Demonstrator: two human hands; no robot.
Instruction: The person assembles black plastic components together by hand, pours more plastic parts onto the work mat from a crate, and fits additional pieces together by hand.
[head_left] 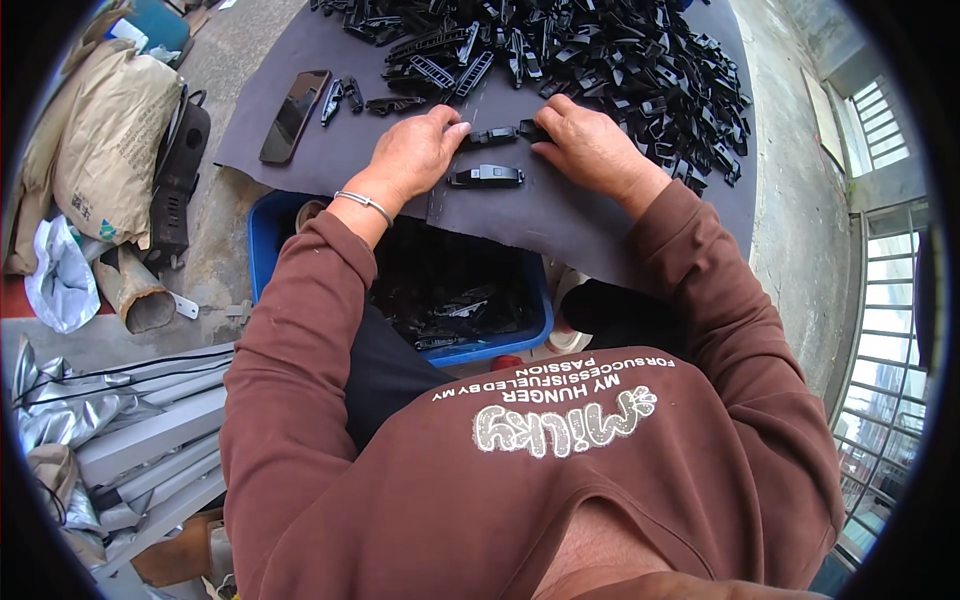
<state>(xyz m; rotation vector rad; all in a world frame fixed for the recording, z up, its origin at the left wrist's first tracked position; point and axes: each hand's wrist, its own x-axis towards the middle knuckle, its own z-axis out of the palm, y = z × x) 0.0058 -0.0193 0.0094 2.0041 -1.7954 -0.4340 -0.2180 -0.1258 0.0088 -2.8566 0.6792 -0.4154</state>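
Both hands rest on a dark grey table mat (300,165). My left hand (415,152) and my right hand (590,145) pinch the two ends of a small black plastic part (497,134) between their fingertips. A second, similar black part (487,176) lies on the mat just below it, between my wrists. A big heap of black plastic parts (600,55) covers the far side of the mat, right beyond my right hand. A thin silver bangle (363,203) circles my left wrist.
A blue bin (262,232) with black parts in it sits under the table edge by my knees. A black phone (294,114) lies on the mat at left. Tan sacks (110,140), a white bag and grey metal rails (150,440) crowd the floor at left. A railing (880,330) runs on the right.
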